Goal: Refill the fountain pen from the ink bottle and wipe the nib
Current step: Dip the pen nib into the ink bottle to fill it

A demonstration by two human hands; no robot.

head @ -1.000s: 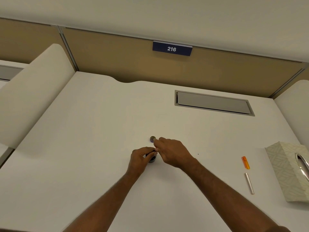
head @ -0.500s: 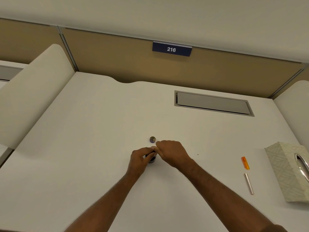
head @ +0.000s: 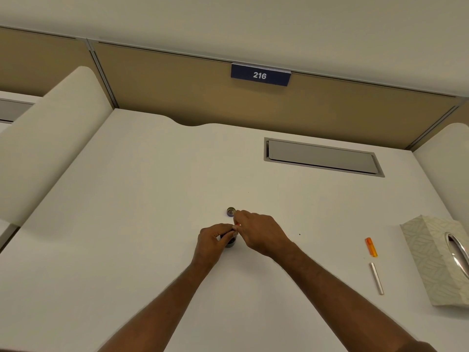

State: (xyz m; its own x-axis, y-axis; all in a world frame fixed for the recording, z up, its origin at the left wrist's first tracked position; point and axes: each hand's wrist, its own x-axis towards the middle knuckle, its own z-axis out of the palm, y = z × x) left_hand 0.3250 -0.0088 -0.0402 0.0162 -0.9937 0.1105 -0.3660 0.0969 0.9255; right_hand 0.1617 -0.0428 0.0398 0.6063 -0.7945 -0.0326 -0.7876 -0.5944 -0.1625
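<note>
While my left hand [head: 212, 239] grips the ink bottle [head: 230, 242], my right hand [head: 258, 235], a little lower than a second ago, pinches the pen part over its mouth, so filling seems underway. Just beyond the bottle lies its cap [head: 231, 211].

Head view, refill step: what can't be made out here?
- Ink bottle: mostly hidden by the left hand gripping it; ink level not visible.
- Pen nib: covered by the right hand; whether it sits in the ink cannot be told.
- Bottle cap: too small for detail.
- Tissue box: cut off by the right frame edge.
- Orange pen part and silver tube: too small to identify surely.
</note>
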